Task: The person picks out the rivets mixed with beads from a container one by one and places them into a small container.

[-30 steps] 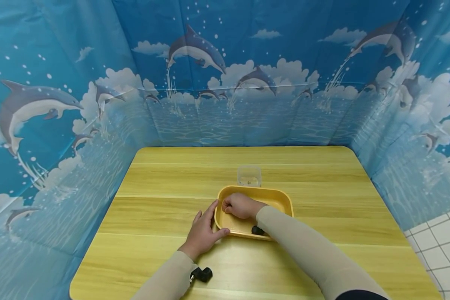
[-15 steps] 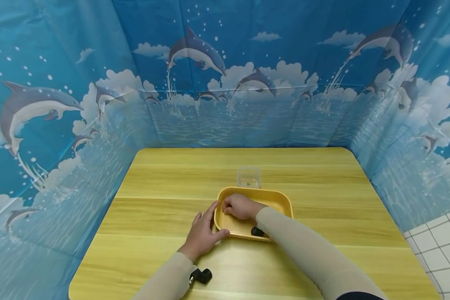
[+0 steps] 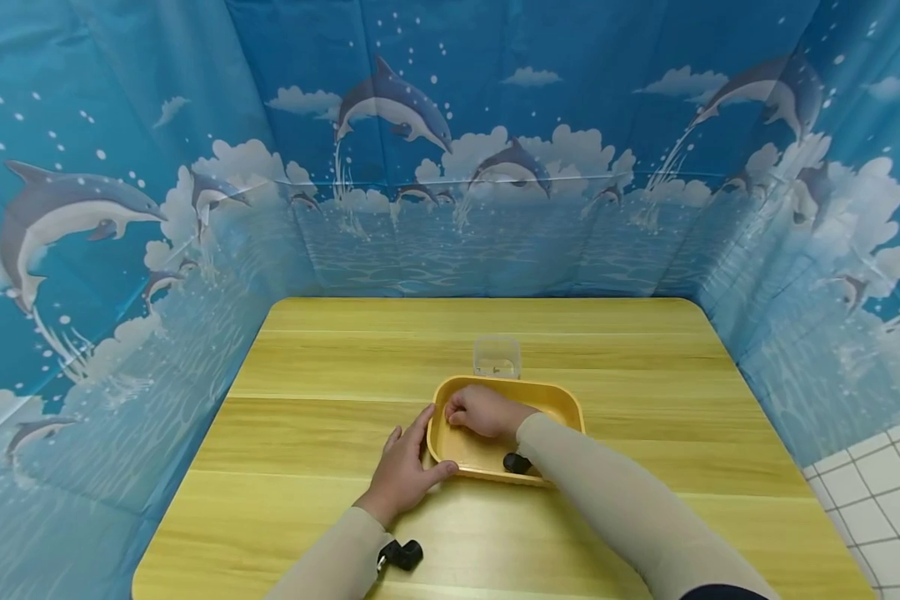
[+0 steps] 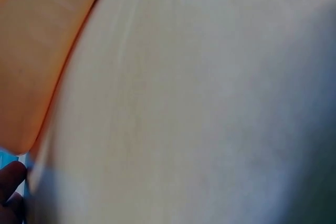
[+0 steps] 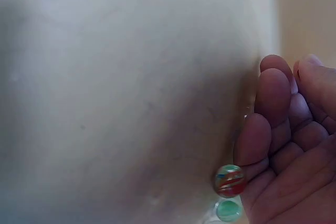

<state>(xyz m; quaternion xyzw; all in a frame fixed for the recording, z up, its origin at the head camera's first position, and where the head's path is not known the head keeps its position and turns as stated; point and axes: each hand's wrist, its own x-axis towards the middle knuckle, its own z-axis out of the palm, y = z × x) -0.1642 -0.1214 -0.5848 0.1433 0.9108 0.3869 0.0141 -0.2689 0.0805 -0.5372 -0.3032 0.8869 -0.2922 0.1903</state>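
Note:
In the head view, a yellow rectangular tray (image 3: 562,402) sits on the table. My left hand (image 3: 402,477) spans its left end with fairly straight fingers, the thumb on the near rim and a fingertip at the left wall. My right hand (image 3: 483,412) reaches down inside the tray's left half, fingers bent and the thumb close to the index finger. In the right wrist view, a clear marble with red swirls (image 5: 230,181) lies against those fingers, and a green marble (image 5: 229,210) sits just below it. I cannot tell whether the right fingertips pinch anything.
A small clear plastic box (image 3: 497,358) with a few tiny bits in it stands right behind the tray. Under everything is a yellow wood-grain table (image 3: 307,417). A blue dolphin-print curtain (image 3: 450,225) rises behind it. Each wrist carries a black camera.
The view has shifted very slightly. Both hands and the tray otherwise keep their places.

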